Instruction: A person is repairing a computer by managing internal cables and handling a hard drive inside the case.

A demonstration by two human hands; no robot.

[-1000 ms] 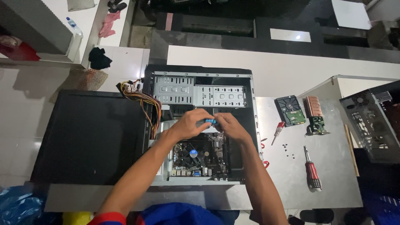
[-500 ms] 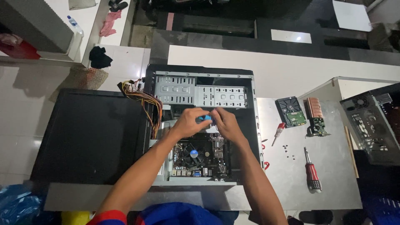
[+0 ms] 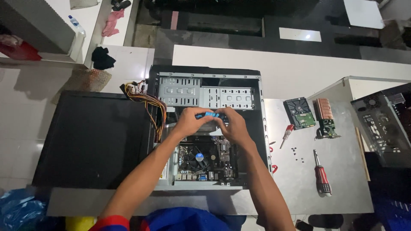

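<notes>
Both hands meet mid-frame over the open computer case [image 3: 205, 85], left hand [image 3: 188, 122] and right hand [image 3: 233, 124] each pinching an end of a small blue part [image 3: 209, 114], seemingly to keep it level above the motherboard [image 3: 205, 158], screwdriver [image 3: 321, 173] parked lower right.

Both arms reach forward from the bottom of the view, and the hands meet in the middle. The left hand [image 3: 188, 122] has its fingers curled in, with the thumb pointing toward the other hand. The right hand [image 3: 233, 124] is bent at the wrist, fingers curled too. The fingertips seem to pinch together, though they are hard to see.
</notes>
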